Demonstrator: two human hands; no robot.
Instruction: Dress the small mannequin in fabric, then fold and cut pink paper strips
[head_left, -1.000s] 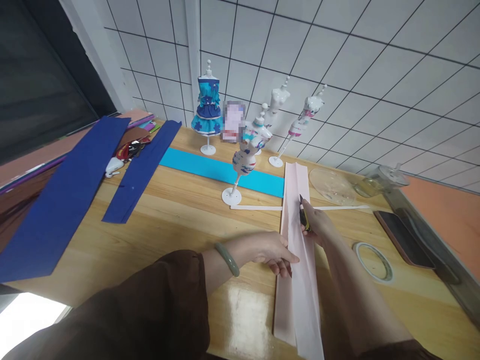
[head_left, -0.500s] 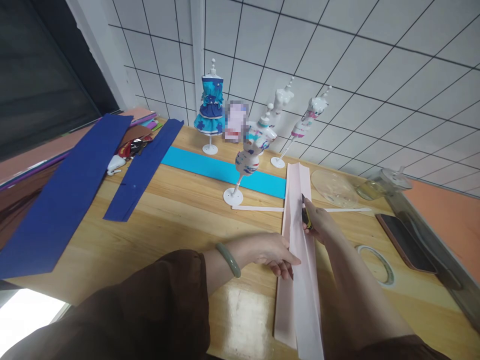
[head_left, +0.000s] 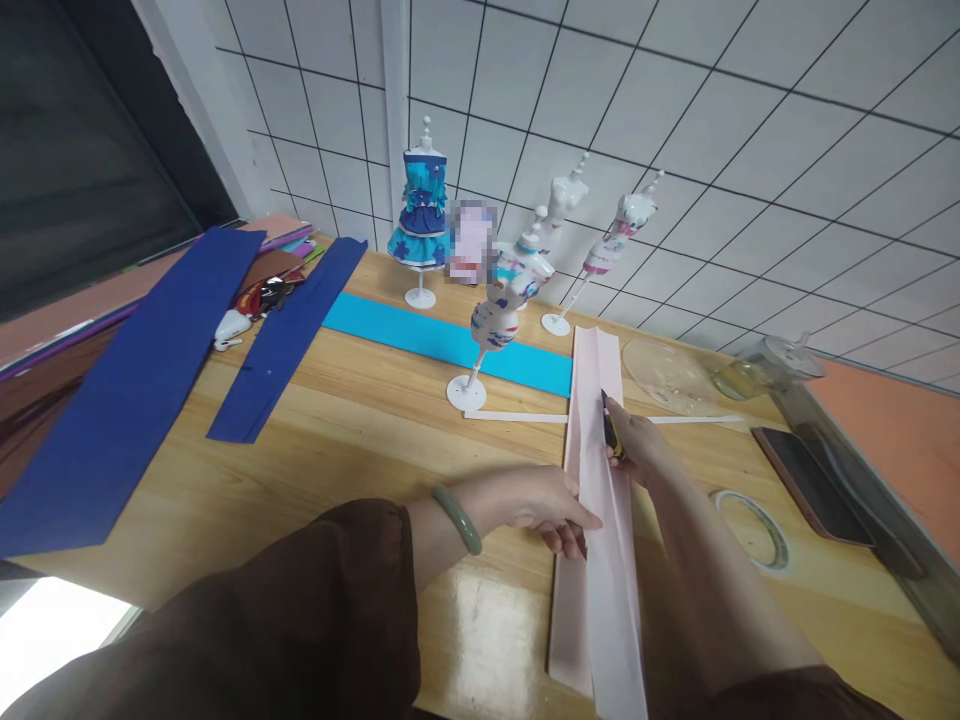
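A long folded strip of pale pink paper (head_left: 604, 580) runs from near the wall to the table's front edge. My left hand (head_left: 551, 508) grips its left edge around the middle, thumb on top and fingers curled below. Higher up on the strip's right side, my right hand (head_left: 634, 440) is closed on a small black and yellow cutting tool (head_left: 613, 438), its dark tip over the pink paper. A bright blue strip (head_left: 420, 335) meets the pink one at its left edge. A thin white strip (head_left: 517, 417) passes beneath the pink paper.
Small mannequins stand at the back, the nearest (head_left: 499, 310) on a round base, another in a blue dress (head_left: 421, 215). Dark blue strips (head_left: 289, 345) lie left. On the right are a tape roll (head_left: 752, 530), a phone (head_left: 810, 485), a clear round dish (head_left: 667, 378) and a glass jar (head_left: 765, 368).
My right hand has shifted very slightly, and the tip of the tool sits a little lower and further left on the pink paper. My left hand has stayed in place.
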